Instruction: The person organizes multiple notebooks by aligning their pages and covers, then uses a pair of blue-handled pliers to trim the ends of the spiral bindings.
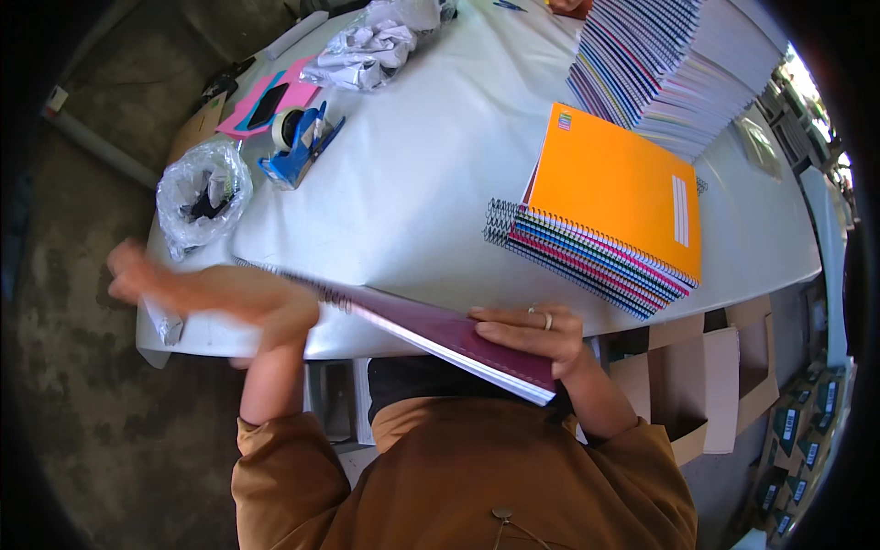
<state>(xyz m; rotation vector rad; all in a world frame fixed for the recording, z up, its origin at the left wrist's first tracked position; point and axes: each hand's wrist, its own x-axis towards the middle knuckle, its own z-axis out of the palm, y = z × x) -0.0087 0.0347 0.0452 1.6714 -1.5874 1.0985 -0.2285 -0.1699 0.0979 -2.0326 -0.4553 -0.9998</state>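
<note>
A maroon spiral notebook lies tilted at the near edge of the table, its white page edges facing me. My right hand, with a ring on one finger, grips its right end; the fingers press on the cover and the thumb is hidden. Beyond the notebook's coiled left end, my left hand is smeared by motion, so its fingers cannot be read. A whitish crumpled strip shows just below that hand at the table's corner.
An orange notebook tops a stack at right; a taller notebook stack stands behind. A blue tape dispenser, plastic-lined container, phone and crumpled plastic occupy the left. Cardboard boxes sit below the table, right.
</note>
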